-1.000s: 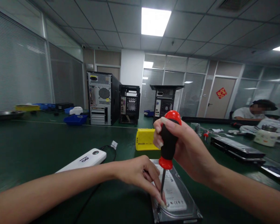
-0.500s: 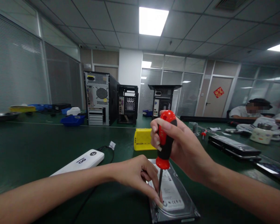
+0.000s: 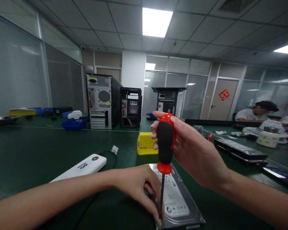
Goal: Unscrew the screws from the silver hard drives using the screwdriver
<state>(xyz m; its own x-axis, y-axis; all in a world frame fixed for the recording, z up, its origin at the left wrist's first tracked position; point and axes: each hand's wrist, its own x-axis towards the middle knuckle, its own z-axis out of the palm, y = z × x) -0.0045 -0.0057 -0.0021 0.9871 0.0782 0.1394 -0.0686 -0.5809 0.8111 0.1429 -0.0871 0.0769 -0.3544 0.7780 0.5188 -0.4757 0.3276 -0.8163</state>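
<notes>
1. Head view: R hand (image 3: 196, 153) has its grip closed on the red-and-black handle of a screwdriver (image 3: 165, 143), held approx. upright, shaft pointing down.
2. L hand (image 3: 139, 188) is low by the shaft's bottom end, thumb & finger either side of it; can't tell if the L grip is pinching the shaft or just next to it.
3. Screwdriver tip is at the near-left corner of a hard drive (image 3: 194, 207), partly hidden by L fingertips. Drive lies flat on the green worktop (image 3: 50, 140), white label (image 3: 176, 199) up.
4. L of drive, partly behind L forearm: white device (image 3: 86, 166) marked "18", w/ a dark cable (image 3: 116, 158) nr its far end.
5. Beyond drive: yellow container (image 3: 146, 143).
6. Further back, L to R: big PC tower (image 3: 100, 102), open PC case (image 3: 132, 107), third PC case (image 3: 169, 97) w/ a wide top panel. Blue tray (image 3: 73, 124) just L of the big one.
7. R side: stacked drives (image 3: 240, 150), dark flat device (image 3: 280, 175) nr them, pale jar (image 3: 268, 137) w/ metallic lid. Person in white top (image 3: 249, 114) farther back.
</notes>
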